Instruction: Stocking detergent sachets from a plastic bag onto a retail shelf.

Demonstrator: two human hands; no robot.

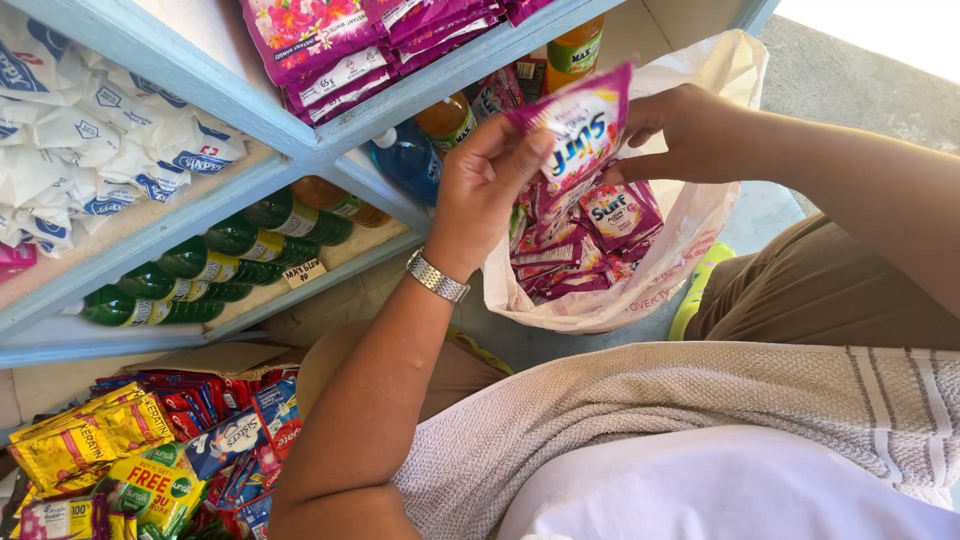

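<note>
My left hand (480, 185) has its fingertips closed on the near edge of a pink detergent sachet (578, 125), thumb on the printed face, and my right hand (672, 135) pinches the far edge, fingers curled shut on the packet. The sachet hangs between them, tilted, directly above the open mouth of the white plastic bag (690, 240), where more pink sachets (580, 245) lie heaped. I judge the grip does best kept at the sealed edges, light, so the packet stays flat and does not crumple. Just beyond my left knuckles runs the pale blue shelf frame (300, 150), with the orange bottles (450, 118) and a blue bottle (410, 160) close behind; little room there. Toward my right wrist and down over the bag the space is open. Green bottles (210, 265) lie well off to the left.
</note>
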